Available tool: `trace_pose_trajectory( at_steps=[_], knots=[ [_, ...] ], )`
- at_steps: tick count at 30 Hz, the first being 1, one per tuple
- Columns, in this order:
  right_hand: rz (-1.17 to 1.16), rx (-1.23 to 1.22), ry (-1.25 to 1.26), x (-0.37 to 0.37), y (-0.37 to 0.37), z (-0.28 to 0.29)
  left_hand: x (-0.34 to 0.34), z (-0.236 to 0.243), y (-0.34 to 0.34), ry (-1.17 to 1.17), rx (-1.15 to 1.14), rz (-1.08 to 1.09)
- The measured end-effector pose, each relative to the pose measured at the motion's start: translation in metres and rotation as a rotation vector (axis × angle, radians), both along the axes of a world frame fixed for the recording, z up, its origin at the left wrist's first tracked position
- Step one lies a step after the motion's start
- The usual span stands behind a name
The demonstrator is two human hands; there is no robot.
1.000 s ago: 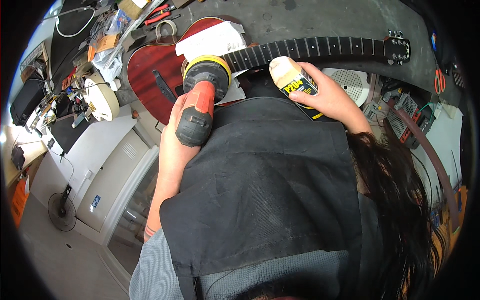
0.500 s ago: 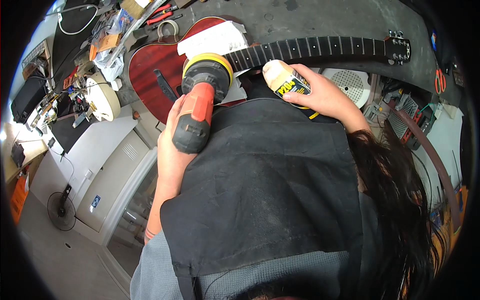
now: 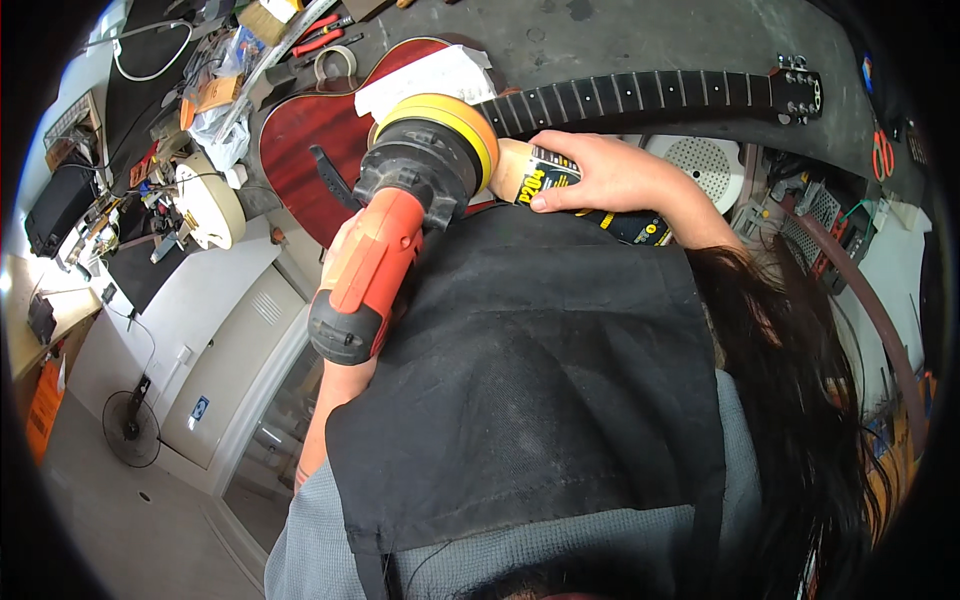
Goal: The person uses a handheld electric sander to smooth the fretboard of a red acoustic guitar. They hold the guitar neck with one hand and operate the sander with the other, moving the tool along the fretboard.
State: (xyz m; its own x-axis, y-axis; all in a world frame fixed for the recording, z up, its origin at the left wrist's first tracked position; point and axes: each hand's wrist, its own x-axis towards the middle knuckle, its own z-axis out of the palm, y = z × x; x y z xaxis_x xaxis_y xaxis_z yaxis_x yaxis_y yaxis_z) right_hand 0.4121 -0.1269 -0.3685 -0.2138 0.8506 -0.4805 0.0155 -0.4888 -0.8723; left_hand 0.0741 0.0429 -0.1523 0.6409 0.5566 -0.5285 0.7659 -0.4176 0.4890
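My left hand grips the red and black handle of a power polisher, mostly hidden behind it. The polisher's round yellow pad tilts up to the right. In my right hand is a tan polishing compound bar in a black and yellow wrapper, fingers closed round it. Its bare end meets the pad's right side; the exact contact is hidden. Beyond both lies a dark red guitar on the bench, its fretted neck reaching right and white paper on its body.
A tape roll and red-handled pliers lie past the guitar body. Cluttered tools and a cream rounded object are at the left. A white perforated round plate sits under the neck; orange-handled scissors lie far right.
The polisher has swung so its pad is higher and further right, its rear lower left. The compound bar has moved left and slightly down to the pad, turning more sideways.
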Motion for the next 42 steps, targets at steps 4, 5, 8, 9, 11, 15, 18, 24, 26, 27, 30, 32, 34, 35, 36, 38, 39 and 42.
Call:
trace_pose_trajectory(
  at_steps=[4, 5, 8, 9, 11, 15, 18, 24, 26, 27, 30, 32, 34, 35, 36, 38, 39, 42],
  knots=[
    [-0.003, -0.001, 0.038, -0.006, -0.003, -0.004, -0.005, -0.009, 0.002, -0.012, 0.058, -0.1],
    [-0.003, 0.008, 0.037, -0.005, -0.003, -0.003, -0.004, -0.012, 0.003, -0.012, 0.09, -0.119],
    [0.004, 0.023, 0.014, -0.006, -0.002, 0.001, -0.003, -0.026, 0.008, -0.017, 0.217, -0.15],
    [0.013, 0.02, -0.001, -0.009, -0.002, 0.001, -0.004, -0.029, 0.008, -0.028, 0.251, -0.156],
    [0.007, 0.028, -0.025, -0.011, -0.004, -0.001, -0.006, -0.032, 0.007, -0.043, 0.29, -0.166],
    [-0.015, 0.065, -0.092, -0.013, -0.009, 0.002, 0.011, -0.005, -0.006, 0.102, -0.021, 0.221],
    [-0.066, 0.018, -0.071, -0.009, -0.011, 0.011, 0.015, -0.006, 0.001, 0.112, -0.05, 0.341],
    [-0.156, -0.036, -0.084, -0.001, -0.032, 0.011, 0.059, -0.012, 0.013, 0.017, 0.179, 0.091],
    [-0.173, -0.08, -0.094, -0.002, -0.041, 0.011, 0.067, -0.015, 0.012, 0.081, 0.157, 0.087],
    [-0.18, -0.103, -0.104, -0.004, -0.045, 0.01, 0.067, -0.019, 0.011, 0.108, 0.145, 0.087],
    [-0.253, -0.094, -0.089, -0.008, -0.051, 0.009, 0.074, -0.019, 0.008, 0.204, 0.121, 0.093],
    [-0.28, -0.096, -0.09, -0.01, -0.055, 0.005, 0.082, -0.018, 0.008, 0.249, 0.107, 0.118],
    [-0.303, -0.091, -0.093, -0.01, -0.057, 0.003, 0.09, -0.016, 0.009, 0.275, 0.095, 0.17],
    [-0.313, -0.086, -0.095, -0.01, -0.058, 0.002, 0.09, -0.018, 0.011, 0.257, 0.097, 0.154],
    [-0.322, -0.08, -0.098, -0.011, -0.059, 0.001, 0.089, -0.019, 0.015, 0.24, 0.098, 0.138],
    [-0.285, -0.121, -0.071, -0.006, -0.057, 0.007, 0.091, -0.019, 0.016, 0.229, 0.106, 0.129],
    [-0.267, -0.142, -0.057, -0.005, -0.056, 0.008, 0.094, -0.018, 0.015, 0.235, 0.11, 0.132],
    [-0.314, -0.091, -0.095, -0.009, -0.059, 0.002, 0.097, -0.018, 0.016, 0.243, 0.112, 0.15]
  ],
)
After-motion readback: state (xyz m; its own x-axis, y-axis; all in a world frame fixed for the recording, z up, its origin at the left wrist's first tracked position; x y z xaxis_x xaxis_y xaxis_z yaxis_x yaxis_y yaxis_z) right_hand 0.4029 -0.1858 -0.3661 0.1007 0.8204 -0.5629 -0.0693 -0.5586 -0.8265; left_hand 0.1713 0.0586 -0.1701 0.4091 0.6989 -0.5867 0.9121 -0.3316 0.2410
